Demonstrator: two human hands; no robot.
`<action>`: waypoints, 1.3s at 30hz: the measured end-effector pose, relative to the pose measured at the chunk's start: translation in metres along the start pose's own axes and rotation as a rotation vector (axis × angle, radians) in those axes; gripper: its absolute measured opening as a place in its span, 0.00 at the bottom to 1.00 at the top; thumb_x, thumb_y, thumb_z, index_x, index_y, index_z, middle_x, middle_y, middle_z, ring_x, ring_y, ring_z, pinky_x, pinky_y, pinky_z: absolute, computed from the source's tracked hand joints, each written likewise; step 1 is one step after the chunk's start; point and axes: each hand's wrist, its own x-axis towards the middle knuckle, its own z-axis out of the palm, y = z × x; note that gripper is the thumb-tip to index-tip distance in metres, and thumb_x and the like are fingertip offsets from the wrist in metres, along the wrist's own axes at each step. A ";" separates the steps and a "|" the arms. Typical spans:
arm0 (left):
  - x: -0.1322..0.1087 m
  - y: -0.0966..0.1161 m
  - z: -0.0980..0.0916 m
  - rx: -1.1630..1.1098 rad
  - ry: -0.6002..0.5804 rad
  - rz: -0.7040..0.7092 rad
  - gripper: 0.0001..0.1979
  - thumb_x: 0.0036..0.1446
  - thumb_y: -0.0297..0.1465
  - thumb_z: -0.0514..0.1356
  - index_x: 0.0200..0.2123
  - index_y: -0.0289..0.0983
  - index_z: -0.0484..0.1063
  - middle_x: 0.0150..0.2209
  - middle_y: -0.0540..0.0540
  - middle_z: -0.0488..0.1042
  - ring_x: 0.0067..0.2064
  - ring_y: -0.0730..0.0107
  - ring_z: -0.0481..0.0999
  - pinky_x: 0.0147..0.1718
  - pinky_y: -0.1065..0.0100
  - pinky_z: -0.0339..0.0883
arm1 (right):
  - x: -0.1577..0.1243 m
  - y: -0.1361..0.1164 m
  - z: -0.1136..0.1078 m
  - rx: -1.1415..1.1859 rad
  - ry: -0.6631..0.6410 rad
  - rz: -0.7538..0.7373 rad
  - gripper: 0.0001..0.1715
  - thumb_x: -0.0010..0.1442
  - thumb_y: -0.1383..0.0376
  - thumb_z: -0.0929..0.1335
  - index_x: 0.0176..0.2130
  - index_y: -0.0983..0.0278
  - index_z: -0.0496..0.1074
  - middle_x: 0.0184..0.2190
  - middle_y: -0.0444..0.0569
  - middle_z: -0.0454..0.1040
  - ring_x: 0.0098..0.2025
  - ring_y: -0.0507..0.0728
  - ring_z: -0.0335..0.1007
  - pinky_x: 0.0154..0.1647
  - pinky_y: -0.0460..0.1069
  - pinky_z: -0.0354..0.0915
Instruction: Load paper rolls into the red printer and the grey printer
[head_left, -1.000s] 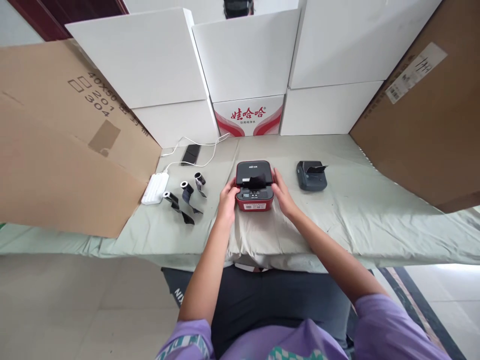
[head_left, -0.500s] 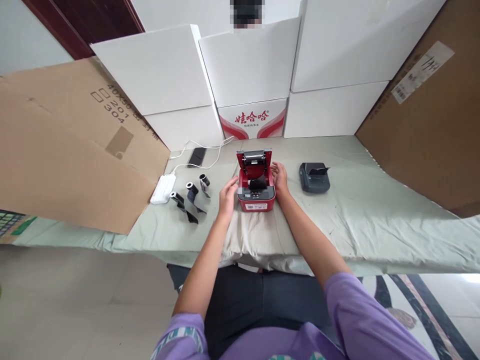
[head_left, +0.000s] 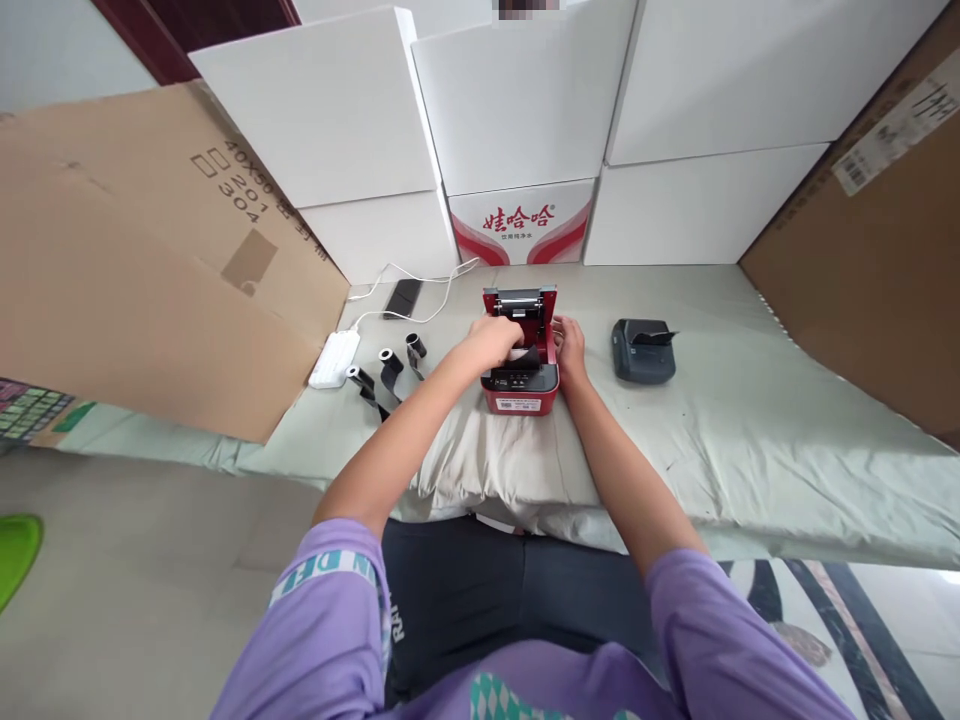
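A small red printer (head_left: 520, 398) stands on the cloth-covered table (head_left: 720, 440) with its lid tipped up at the back. My left hand (head_left: 495, 340) reaches into the open compartment, fingers curled over the roll inside; what they grip is hidden. My right hand (head_left: 571, 345) rests against the printer's right side, fingers pressed to the casing. Three small black rolls (head_left: 390, 365) with loose tails lie left of the printer.
A dark grey printer (head_left: 642, 350) sits to the right. A white power bank (head_left: 334, 358), its white cable and a black phone (head_left: 402, 297) lie at the left. White boxes (head_left: 517, 110) stand behind, and brown cardboard sheets (head_left: 135, 260) lean at both sides.
The printer's lid went from closed to open. My left hand left the printer's left side and moved into the open compartment. My right hand stayed at the right side.
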 end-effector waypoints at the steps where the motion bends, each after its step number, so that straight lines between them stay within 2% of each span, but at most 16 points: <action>1: -0.011 0.001 -0.006 -0.062 0.031 0.001 0.09 0.38 0.20 0.70 0.23 0.39 0.80 0.25 0.43 0.79 0.41 0.47 0.81 0.46 0.58 0.67 | 0.000 0.000 0.000 0.003 0.015 -0.006 0.22 0.60 0.44 0.70 0.40 0.58 0.68 0.34 0.41 0.73 0.33 0.51 0.71 0.31 0.45 0.67; 3: -0.039 0.002 -0.025 -0.240 0.097 -0.005 0.15 0.40 0.21 0.71 0.34 0.39 0.85 0.33 0.44 0.82 0.44 0.49 0.81 0.50 0.57 0.69 | 0.000 0.000 0.001 0.008 0.049 -0.017 0.22 0.60 0.44 0.70 0.39 0.59 0.68 0.33 0.42 0.73 0.32 0.52 0.71 0.31 0.46 0.68; 5: -0.072 -0.002 -0.048 -0.428 0.169 0.015 0.18 0.46 0.26 0.72 0.44 0.39 0.84 0.44 0.43 0.83 0.49 0.52 0.80 0.55 0.55 0.71 | 0.000 0.000 0.002 -0.007 0.043 -0.014 0.22 0.61 0.44 0.70 0.38 0.58 0.68 0.33 0.42 0.72 0.32 0.52 0.71 0.32 0.46 0.68; 6: -0.089 -0.007 -0.061 -0.506 0.234 0.002 0.18 0.48 0.28 0.73 0.46 0.39 0.83 0.47 0.43 0.82 0.51 0.53 0.80 0.56 0.54 0.72 | -0.001 0.000 0.003 -0.014 0.041 -0.015 0.22 0.61 0.44 0.70 0.38 0.58 0.68 0.33 0.41 0.72 0.32 0.52 0.71 0.32 0.46 0.69; 9: -0.141 -0.032 -0.098 -0.658 0.496 -0.089 0.23 0.49 0.36 0.76 0.48 0.36 0.80 0.45 0.44 0.80 0.52 0.53 0.81 0.56 0.51 0.75 | -0.002 -0.001 0.004 -0.032 0.049 -0.022 0.20 0.63 0.46 0.70 0.38 0.58 0.68 0.33 0.42 0.72 0.32 0.52 0.70 0.32 0.46 0.69; 11: -0.175 -0.055 -0.120 -0.625 0.642 -0.169 0.25 0.50 0.38 0.75 0.50 0.35 0.79 0.43 0.47 0.80 0.53 0.56 0.81 0.60 0.47 0.73 | -0.003 -0.001 0.004 -0.042 0.054 -0.023 0.18 0.64 0.47 0.69 0.38 0.58 0.68 0.33 0.42 0.72 0.32 0.51 0.70 0.31 0.45 0.68; 14: -0.218 -0.093 -0.140 -0.453 0.630 -0.325 0.24 0.56 0.38 0.72 0.53 0.31 0.78 0.41 0.52 0.81 0.51 0.66 0.80 0.63 0.40 0.63 | -0.002 -0.001 0.005 -0.063 0.056 -0.021 0.17 0.66 0.49 0.69 0.38 0.59 0.69 0.33 0.41 0.72 0.31 0.51 0.70 0.30 0.45 0.68; 17: -0.244 -0.130 -0.138 -0.367 0.592 -0.530 0.27 0.51 0.43 0.75 0.49 0.32 0.80 0.34 0.54 0.82 0.42 0.72 0.80 0.61 0.38 0.65 | -0.001 0.000 0.005 -0.096 0.063 -0.010 0.15 0.67 0.51 0.68 0.38 0.59 0.69 0.33 0.41 0.73 0.31 0.50 0.70 0.31 0.45 0.68; 20: -0.252 -0.163 -0.118 -0.216 0.564 -0.617 0.28 0.46 0.47 0.77 0.44 0.34 0.82 0.30 0.52 0.80 0.34 0.74 0.77 0.58 0.47 0.72 | 0.001 0.001 0.004 -0.109 0.060 -0.008 0.13 0.68 0.53 0.67 0.38 0.59 0.69 0.34 0.42 0.73 0.31 0.51 0.70 0.32 0.45 0.68; 22: -0.253 -0.180 -0.102 -0.075 0.481 -0.605 0.23 0.46 0.45 0.75 0.41 0.35 0.83 0.35 0.48 0.82 0.32 0.71 0.76 0.52 0.58 0.74 | 0.002 0.002 0.003 -0.104 0.050 -0.029 0.14 0.67 0.52 0.68 0.38 0.59 0.69 0.34 0.42 0.73 0.31 0.51 0.69 0.32 0.46 0.69; 24: -0.254 -0.192 -0.090 0.010 0.374 -0.590 0.18 0.48 0.41 0.71 0.40 0.37 0.84 0.45 0.43 0.83 0.34 0.66 0.78 0.46 0.63 0.74 | 0.004 0.004 0.001 -0.101 0.036 -0.051 0.16 0.66 0.49 0.69 0.38 0.59 0.69 0.34 0.42 0.72 0.31 0.51 0.69 0.30 0.46 0.68; 27: -0.256 -0.204 -0.081 0.061 0.255 -0.571 0.20 0.48 0.36 0.64 0.44 0.38 0.84 0.51 0.40 0.82 0.39 0.59 0.80 0.44 0.63 0.72 | 0.007 0.008 -0.001 -0.092 0.021 -0.056 0.19 0.64 0.47 0.70 0.38 0.59 0.69 0.34 0.42 0.72 0.30 0.51 0.68 0.28 0.45 0.66; 32: -0.257 -0.213 -0.086 0.195 0.160 -0.513 0.20 0.48 0.36 0.62 0.44 0.40 0.85 0.48 0.41 0.83 0.41 0.55 0.79 0.48 0.59 0.72 | 0.009 0.012 -0.003 -0.067 0.015 -0.066 0.19 0.63 0.47 0.70 0.38 0.58 0.70 0.34 0.43 0.73 0.30 0.51 0.67 0.25 0.45 0.64; 36: -0.261 -0.216 -0.089 0.186 0.140 -0.463 0.21 0.51 0.39 0.61 0.45 0.40 0.84 0.51 0.41 0.83 0.42 0.55 0.79 0.50 0.58 0.72 | 0.009 0.013 -0.003 -0.063 0.014 -0.080 0.19 0.63 0.47 0.70 0.39 0.59 0.71 0.34 0.43 0.73 0.30 0.51 0.67 0.25 0.45 0.63; 39: -0.268 -0.216 -0.088 0.151 0.159 -0.437 0.24 0.54 0.42 0.60 0.51 0.39 0.83 0.55 0.40 0.81 0.45 0.55 0.79 0.52 0.57 0.72 | 0.010 0.014 -0.003 -0.061 0.021 -0.079 0.19 0.63 0.47 0.70 0.38 0.59 0.70 0.33 0.42 0.72 0.30 0.51 0.68 0.26 0.45 0.63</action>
